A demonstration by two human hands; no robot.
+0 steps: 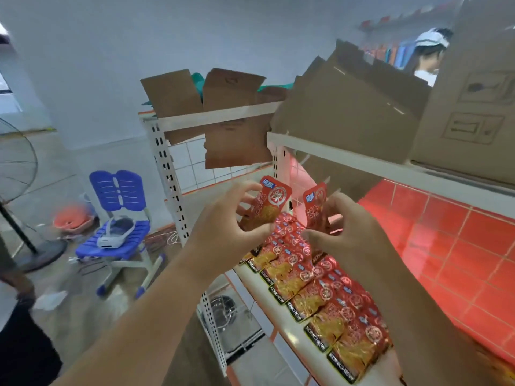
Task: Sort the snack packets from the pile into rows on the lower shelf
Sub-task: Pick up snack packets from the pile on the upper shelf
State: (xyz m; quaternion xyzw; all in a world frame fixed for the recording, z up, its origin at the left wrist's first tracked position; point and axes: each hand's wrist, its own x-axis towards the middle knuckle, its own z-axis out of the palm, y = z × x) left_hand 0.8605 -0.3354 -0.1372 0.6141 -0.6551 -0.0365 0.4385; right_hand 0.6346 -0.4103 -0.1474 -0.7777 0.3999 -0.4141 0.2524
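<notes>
My left hand (231, 218) pinches a red and gold snack packet (269, 201), held upright above the lower shelf (250, 277). My right hand (345, 229) pinches a second red packet (315, 203) beside the first, also upright. Both packets hang over the far left end of the shelf. Below them lie rows of matching red and gold packets (320, 293), overlapping along the shelf's front edge toward the lower right. My right forearm hides part of the rows.
Cardboard boxes (459, 79) fill the upper shelf (348, 160) above my hands. The shelf back is orange-red tile (459, 246). A white perforated post (167, 176) stands left. A blue chair (119, 218) with a white headset, a fan (16, 174) and another person at far right.
</notes>
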